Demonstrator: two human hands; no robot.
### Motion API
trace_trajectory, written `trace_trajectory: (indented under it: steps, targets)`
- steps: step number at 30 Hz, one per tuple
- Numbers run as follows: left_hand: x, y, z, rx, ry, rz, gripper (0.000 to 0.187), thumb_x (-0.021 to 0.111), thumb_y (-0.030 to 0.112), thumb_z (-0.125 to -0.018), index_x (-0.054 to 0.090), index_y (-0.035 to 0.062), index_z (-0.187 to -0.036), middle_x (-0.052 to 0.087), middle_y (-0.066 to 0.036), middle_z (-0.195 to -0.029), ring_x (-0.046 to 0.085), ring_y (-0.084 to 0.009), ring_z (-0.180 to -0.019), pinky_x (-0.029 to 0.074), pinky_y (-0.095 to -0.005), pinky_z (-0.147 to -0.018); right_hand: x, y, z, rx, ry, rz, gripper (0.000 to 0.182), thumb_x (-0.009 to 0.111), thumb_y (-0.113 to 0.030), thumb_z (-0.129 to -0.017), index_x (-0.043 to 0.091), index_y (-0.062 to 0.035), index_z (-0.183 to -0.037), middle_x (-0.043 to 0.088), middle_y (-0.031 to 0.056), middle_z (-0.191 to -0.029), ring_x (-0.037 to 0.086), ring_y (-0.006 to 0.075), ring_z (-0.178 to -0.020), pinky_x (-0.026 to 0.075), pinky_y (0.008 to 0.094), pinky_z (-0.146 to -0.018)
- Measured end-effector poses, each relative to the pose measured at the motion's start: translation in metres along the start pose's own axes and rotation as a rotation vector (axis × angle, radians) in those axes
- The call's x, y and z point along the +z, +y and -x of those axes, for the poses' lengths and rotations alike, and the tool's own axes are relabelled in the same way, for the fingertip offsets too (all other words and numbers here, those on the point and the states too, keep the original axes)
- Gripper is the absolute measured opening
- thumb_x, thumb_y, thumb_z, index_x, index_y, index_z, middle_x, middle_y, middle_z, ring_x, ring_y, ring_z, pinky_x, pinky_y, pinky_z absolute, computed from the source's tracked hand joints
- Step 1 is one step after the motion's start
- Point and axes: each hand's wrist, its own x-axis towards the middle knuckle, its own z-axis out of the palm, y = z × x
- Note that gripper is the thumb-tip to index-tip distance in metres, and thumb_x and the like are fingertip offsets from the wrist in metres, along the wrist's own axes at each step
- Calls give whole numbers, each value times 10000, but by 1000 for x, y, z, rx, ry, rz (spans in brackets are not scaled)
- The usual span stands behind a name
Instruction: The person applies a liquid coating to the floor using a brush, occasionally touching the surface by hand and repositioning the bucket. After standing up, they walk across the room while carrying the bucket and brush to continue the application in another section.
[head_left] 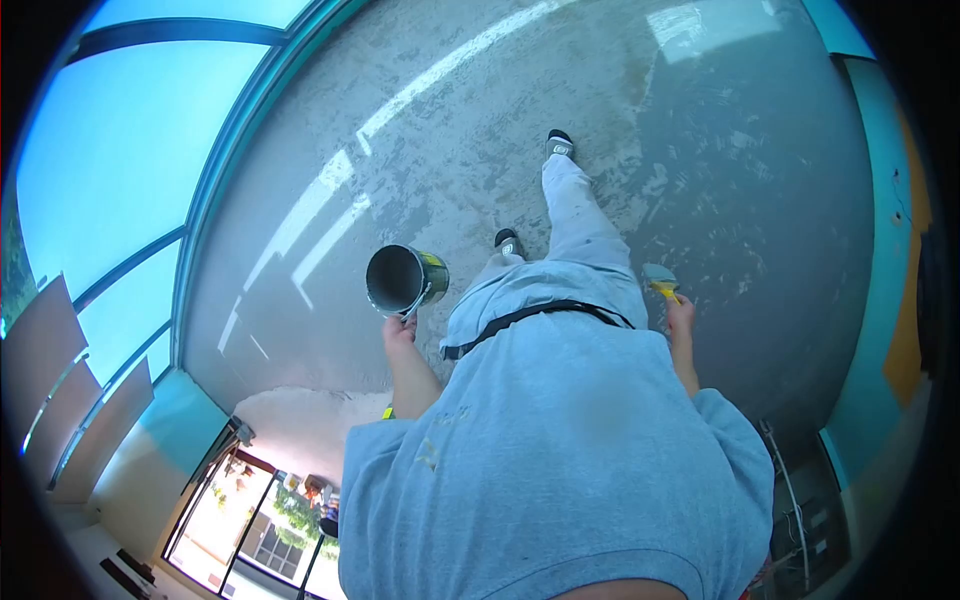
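At the left, my left hand is closed at the rim and wire handle of a metal paint bucket. The bucket hangs tilted, its dark round mouth turned toward me and a green and yellow label on its side. On the other side of my body, my right hand grips a paintbrush by its yellow handle. The brush's wide, pale grey head points away from me, over the floor beside my leg.
Under my feet is a patchy grey floor with bright streaks of sunlight. Large framed windows line the left. A teal wall stands at the right, with a pale metal frame lower down. Glass doors show at lower left.
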Motion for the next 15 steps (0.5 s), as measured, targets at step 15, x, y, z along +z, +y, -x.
trace_trajectory:
  steps: [15]
  targets:
    - [99,-77,55,-136,4,129,333,418,-143,-780,467,-90,-1104,582,-227,-1078,624,-369,-949,565,-506,-848,-114,-262,-113,-247,108,269,387,650,-274,-874,635,-62,-1197,677,149,-1118,638,291,-1060,476,382,-908]
